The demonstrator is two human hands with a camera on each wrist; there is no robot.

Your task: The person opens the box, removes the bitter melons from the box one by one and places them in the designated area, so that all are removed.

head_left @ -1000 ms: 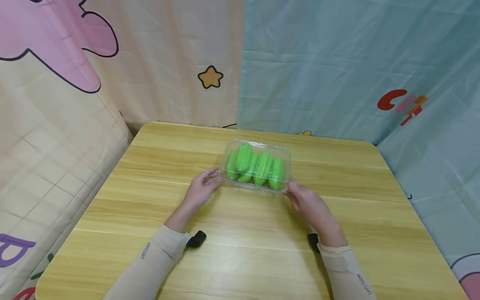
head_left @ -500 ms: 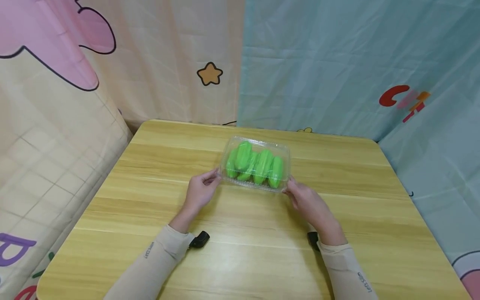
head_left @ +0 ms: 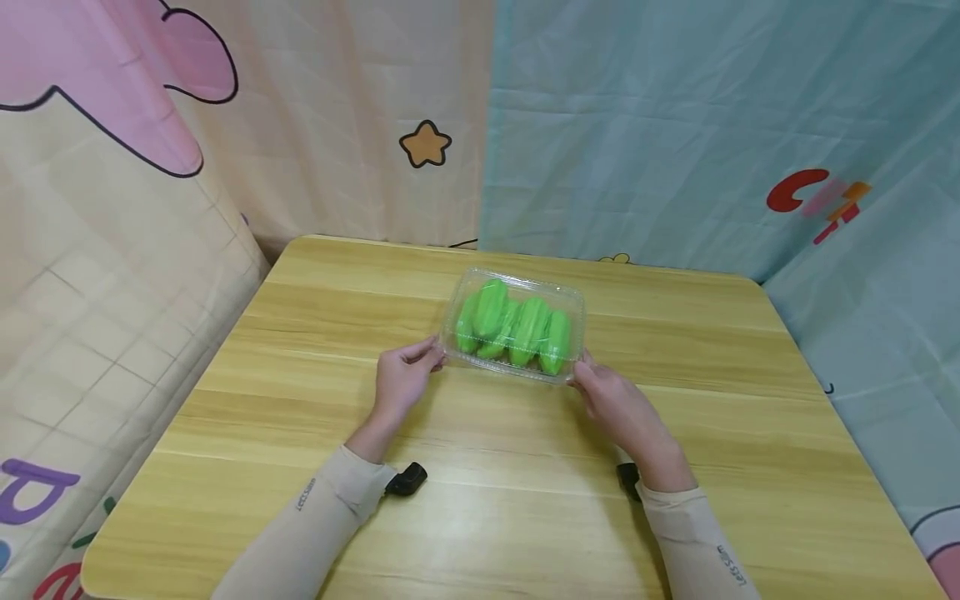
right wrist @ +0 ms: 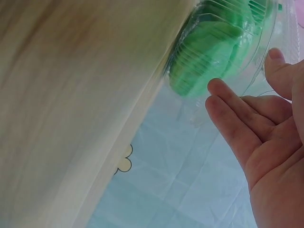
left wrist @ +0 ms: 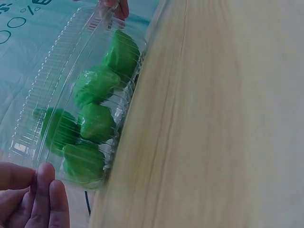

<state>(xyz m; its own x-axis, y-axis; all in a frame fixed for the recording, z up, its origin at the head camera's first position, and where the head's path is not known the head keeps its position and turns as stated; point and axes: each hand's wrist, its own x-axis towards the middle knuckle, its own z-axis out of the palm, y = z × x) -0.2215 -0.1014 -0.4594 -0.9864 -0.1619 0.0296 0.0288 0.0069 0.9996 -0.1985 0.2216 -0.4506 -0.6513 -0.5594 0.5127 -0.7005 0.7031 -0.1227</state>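
Moved closer since a second ago: left hand (head_left: 401, 379) now touching the left end of the clear box (head_left: 513, 325), fingers (left wrist: 45, 199) curled at its corner rim. Right hand (head_left: 611, 400) against the right end, as before, fingers (right wrist: 228, 116) straight and slightly apart along the wall. Box closed, lying on the counter (head_left: 300, 417) near the middle, toward the far edge, with green fruits (head_left: 513, 327) inside. Likely braced at both ends now, judging from contact.
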